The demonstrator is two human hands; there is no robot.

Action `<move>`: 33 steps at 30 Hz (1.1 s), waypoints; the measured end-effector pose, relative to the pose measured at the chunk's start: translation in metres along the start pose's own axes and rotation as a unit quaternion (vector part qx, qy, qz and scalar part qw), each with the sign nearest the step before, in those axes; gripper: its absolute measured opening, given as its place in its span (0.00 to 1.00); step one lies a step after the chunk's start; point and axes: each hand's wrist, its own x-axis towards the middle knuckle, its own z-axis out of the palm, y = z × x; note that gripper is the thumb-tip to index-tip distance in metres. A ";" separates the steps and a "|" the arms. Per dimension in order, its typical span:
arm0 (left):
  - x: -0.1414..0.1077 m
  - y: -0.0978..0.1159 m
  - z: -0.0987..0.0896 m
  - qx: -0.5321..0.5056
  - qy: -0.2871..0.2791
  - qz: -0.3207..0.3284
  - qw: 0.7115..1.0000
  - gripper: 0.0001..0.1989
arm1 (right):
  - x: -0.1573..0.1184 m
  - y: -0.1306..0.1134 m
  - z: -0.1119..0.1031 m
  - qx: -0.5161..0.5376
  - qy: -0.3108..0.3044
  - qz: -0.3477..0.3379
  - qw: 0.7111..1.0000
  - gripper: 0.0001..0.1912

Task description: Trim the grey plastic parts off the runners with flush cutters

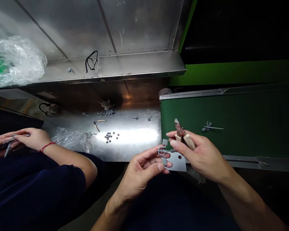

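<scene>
A grey moulded part (pixel 164 161) with small square ends is pinched between the fingers and thumb of my left hand (pixel 146 166), over the near left corner of the green ribbed belt. My right hand (pixel 199 154) is wrapped round cutting pliers (pixel 188 141) with pale handles, their jaws pointing up and away from me. The right thumb and fingers are close to the grey part; whether they touch it I cannot tell. Another grey part (pixel 208 126) with a long thin stem lies on the green belt (pixel 243 125).
On the metal table (pixel 127 150) are small grey squares (pixel 108 137), a pile of grey pieces (pixel 108 111), pliers (pixel 96 122) and plastic film (pixel 69 138). Glasses (pixel 91 61) rest on the shelf (pixel 135 65). At left, a person's hands (pixel 35 138) hold grey pieces.
</scene>
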 end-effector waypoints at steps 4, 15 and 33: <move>-0.005 0.011 -0.010 0.008 -0.014 -0.005 1.000 0.20 | 0.018 -0.008 0.017 0.024 -0.071 -0.015 0.997 0.18; -0.009 0.025 -0.027 -0.037 0.098 0.023 0.994 0.16 | 0.030 -0.013 0.033 0.041 -0.007 -0.019 0.999 0.15; -0.011 0.036 -0.036 -0.076 0.055 -0.017 0.995 0.13 | 0.007 -0.006 0.012 -0.135 -0.200 -0.039 0.970 0.16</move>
